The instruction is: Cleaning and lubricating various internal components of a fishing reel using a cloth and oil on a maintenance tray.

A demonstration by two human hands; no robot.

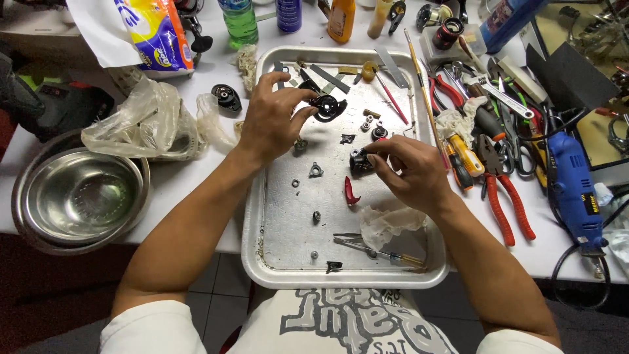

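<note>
White and crowded, the worktable (pixel 196 190) carries a shallow rectangular metal tray (pixel 275 249) at its middle, and everything else is placed from that tray; above the tray's upper half the left hand (pixel 272 121) pinches a flat black curved side plate (pixel 327 106) between thumb and forefinger, the other fingers loosely curled; lower and to the right, just off the tray's centre, the right hand (pixel 409 172) grips a small black mechanical body (pixel 360 161) with its fingertips, thumb underneath; the plate lies up and to the left of the body, the two parts near each other but apart, and the plate's long axis runs roughly across the tray; the left hand is the nearer one to the plate, the right to the body; a small red curved piece (pixel 351 191) lies on the tray floor just below the body, with a crumpled pale cloth (pixel 386 224) further down; beyond the tray's top edge stand a green clear bottle (pixel 240 23), a dark blue can (pixel 288 14) and an orange bottle (pixel 341 19); to its upper left lies a white plastic bag printed in yellow and blue (pixel 147 29); to its left sits a round steel bowl (pixel 82 196); to its right lie red-handled pliers (pixel 501 196) and a blue rotary power tool (pixel 573 190).
</note>
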